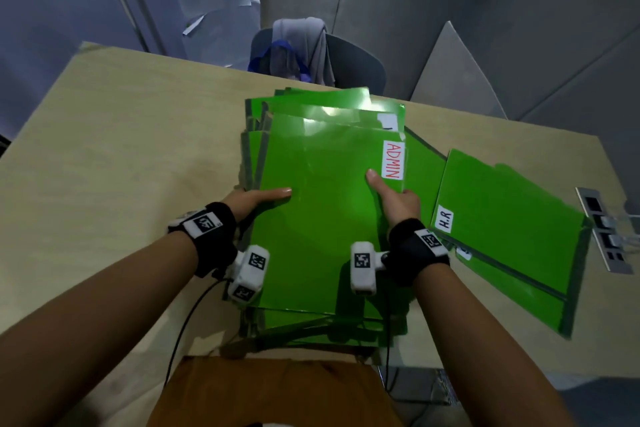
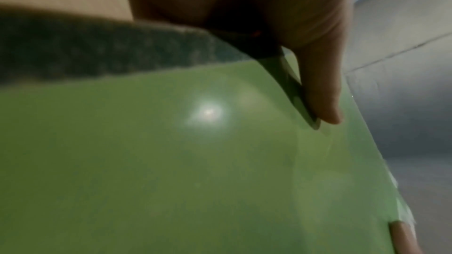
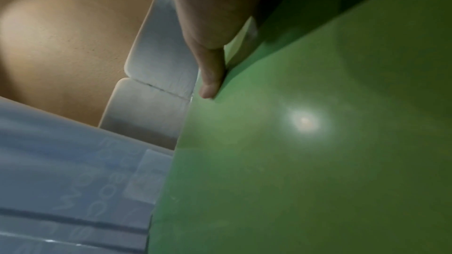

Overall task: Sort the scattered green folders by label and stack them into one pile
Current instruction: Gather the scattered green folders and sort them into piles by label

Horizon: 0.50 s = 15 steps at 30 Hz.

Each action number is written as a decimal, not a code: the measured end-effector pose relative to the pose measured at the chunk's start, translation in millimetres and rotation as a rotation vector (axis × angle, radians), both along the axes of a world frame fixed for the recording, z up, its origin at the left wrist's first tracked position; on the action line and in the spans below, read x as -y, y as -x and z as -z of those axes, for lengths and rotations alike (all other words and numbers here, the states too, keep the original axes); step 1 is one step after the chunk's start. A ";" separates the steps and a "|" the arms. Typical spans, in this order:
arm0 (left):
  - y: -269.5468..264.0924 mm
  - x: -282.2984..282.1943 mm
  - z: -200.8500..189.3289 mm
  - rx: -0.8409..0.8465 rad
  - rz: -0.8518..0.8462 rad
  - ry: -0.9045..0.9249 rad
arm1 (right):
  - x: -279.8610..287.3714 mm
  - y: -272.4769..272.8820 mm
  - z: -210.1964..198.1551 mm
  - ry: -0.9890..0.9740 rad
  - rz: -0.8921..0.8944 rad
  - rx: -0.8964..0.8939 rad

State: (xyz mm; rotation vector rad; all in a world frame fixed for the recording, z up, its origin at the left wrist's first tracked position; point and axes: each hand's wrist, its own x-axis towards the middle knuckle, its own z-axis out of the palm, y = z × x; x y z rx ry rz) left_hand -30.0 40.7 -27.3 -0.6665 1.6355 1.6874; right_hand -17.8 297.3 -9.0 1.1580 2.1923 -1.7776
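Observation:
A loose pile of green folders (image 1: pixel 311 326) lies mid-table in the head view. The top folder (image 1: pixel 322 218) carries a white label reading ADMIN (image 1: pixel 394 160). My left hand (image 1: pixel 256 199) holds that folder at its left edge, thumb flat on top and fingers hidden under it. My right hand (image 1: pixel 394 199) holds its right edge, thumb beside the label. In the wrist views each thumb (image 2: pixel 322 94) (image 3: pixel 212 76) presses on the glossy green cover (image 2: pixel 195 161) (image 3: pixel 318 161). To the right lies a separate folder labelled H.R (image 1: pixel 512 218), with another folder (image 1: pixel 519 291) under it.
The wooden table (image 1: pixel 121 149) shows bare surface to the left of the pile. A chair (image 1: pixel 353 59) draped with grey cloth (image 1: pixel 304 45) stands behind the far edge. A socket panel (image 1: pixel 602 229) sits at the table's right edge. A black cable (image 1: pixel 190 315) hangs from my left wrist.

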 end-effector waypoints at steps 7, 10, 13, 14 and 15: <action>32.1 27.6 -11.4 -0.202 -0.213 0.240 | 20.6 23.3 2.5 -0.009 -0.301 0.132; 34.4 33.3 -14.9 -0.208 -0.229 0.316 | 4.1 22.3 0.0 -0.255 -0.544 0.190; 26.4 38.6 -9.5 -0.126 -0.219 0.406 | -34.1 25.3 0.6 -0.784 -0.650 0.359; 23.0 40.2 -5.2 -0.103 -0.209 0.427 | -48.3 24.8 0.7 -0.952 -0.666 0.467; 20.0 41.5 -0.8 -0.090 -0.201 0.445 | -62.2 22.5 1.6 -1.049 -0.668 0.584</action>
